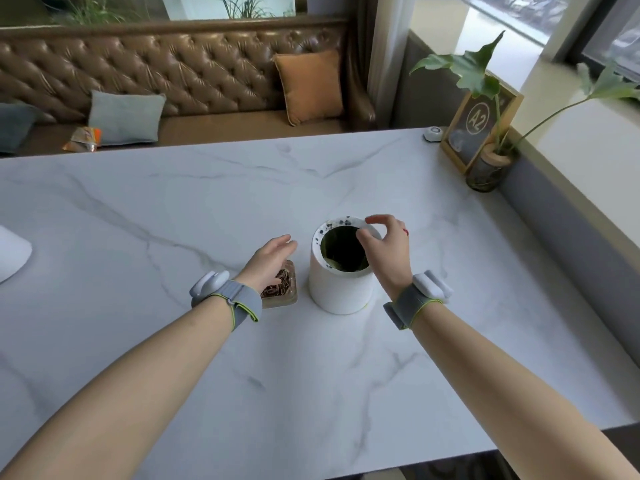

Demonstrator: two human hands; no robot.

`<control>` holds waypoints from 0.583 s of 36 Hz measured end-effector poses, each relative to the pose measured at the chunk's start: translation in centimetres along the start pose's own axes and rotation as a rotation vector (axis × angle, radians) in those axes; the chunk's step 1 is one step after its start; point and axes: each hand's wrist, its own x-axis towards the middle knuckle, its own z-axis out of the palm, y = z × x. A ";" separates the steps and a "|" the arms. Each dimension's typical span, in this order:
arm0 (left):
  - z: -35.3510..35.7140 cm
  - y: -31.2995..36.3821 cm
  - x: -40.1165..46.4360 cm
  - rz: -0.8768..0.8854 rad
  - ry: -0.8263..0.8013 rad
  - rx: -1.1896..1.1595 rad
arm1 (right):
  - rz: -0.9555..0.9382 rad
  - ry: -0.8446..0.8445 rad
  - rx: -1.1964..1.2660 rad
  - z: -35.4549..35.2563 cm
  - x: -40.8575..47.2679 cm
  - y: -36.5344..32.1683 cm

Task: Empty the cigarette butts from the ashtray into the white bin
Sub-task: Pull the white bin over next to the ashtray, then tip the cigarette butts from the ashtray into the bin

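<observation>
A white cylindrical bin (337, 291) stands upright on the marble table (207, 202), its dark mouth facing up and specks of ash on its rim. Just left of it sits a square glass ashtray (282, 289) full of brown cigarette butts. My left hand (268, 259) hovers over the ashtray's far part, fingers spread, holding nothing. My right hand (386, 249) is at the bin's right rim, fingers curled loosely over the opening, and nothing is gripped. Both wrists wear grey bands with white devices.
A framed A2 sign (479, 121) and a plant in a glass jar (488, 171) stand at the table's far right corner, beside a small white round button (433, 134). A white object (12, 252) lies at the left edge. A brown sofa with cushions runs behind.
</observation>
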 end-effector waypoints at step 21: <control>-6.5 -6.6 4.1 -0.146 0.135 -0.025 | 0.230 -0.484 -0.101 14.9 -2.4 0.9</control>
